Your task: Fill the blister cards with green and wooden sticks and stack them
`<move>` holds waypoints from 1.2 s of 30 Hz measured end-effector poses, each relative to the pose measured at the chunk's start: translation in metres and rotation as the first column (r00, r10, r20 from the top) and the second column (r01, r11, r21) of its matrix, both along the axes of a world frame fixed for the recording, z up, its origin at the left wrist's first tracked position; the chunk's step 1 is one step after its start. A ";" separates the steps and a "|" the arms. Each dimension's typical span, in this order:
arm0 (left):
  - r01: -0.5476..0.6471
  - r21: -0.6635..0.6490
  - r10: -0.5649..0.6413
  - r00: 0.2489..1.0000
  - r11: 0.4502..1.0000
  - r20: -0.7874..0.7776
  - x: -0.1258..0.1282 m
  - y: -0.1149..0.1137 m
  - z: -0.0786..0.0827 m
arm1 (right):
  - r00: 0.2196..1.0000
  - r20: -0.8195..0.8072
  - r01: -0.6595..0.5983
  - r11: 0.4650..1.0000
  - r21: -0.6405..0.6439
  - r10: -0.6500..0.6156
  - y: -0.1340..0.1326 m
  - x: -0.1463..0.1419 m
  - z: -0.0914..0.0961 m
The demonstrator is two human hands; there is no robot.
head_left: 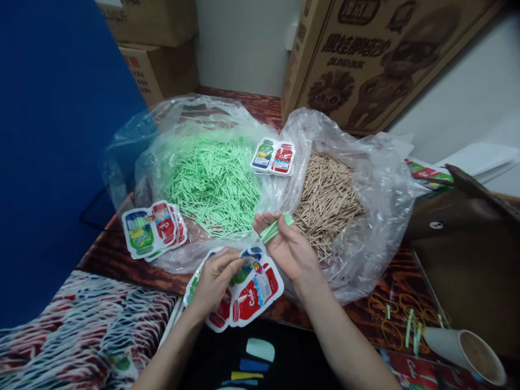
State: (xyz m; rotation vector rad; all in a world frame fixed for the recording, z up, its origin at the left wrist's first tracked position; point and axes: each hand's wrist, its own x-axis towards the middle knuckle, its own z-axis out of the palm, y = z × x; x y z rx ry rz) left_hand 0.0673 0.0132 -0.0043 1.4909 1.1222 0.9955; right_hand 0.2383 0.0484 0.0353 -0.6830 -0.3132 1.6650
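My right hand [294,252] is turned palm up, its fingers curled around a small bundle of light green sticks [270,232]. Below and to the left, my left hand [219,273] pinches a jar-shaped printed pouch [254,295] with a red cola picture and a green one; my fingers hide part of it. More than one pouch seems to lie there, overlapping. Beyond my hands, a heap of green sticks [215,184] fills a clear plastic bag [162,138]. To its right, brown sticks [329,195] are heaped in another clear bag [377,260].
Pouches are stacked at the left [140,233] and between the bags [273,157]. A large cardboard box [325,70] stands behind. At right lie rubber bands [382,309], a paper cup [442,341] and an open carton [467,260]. Many stacked pouches [101,336] fill the lower left.
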 end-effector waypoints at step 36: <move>0.183 -0.261 -0.165 0.982 0.948 0.091 0.008 0.006 0.007 | -0.135 0.859 -0.391 0.823 0.411 -0.493 -0.060 0.016 -0.002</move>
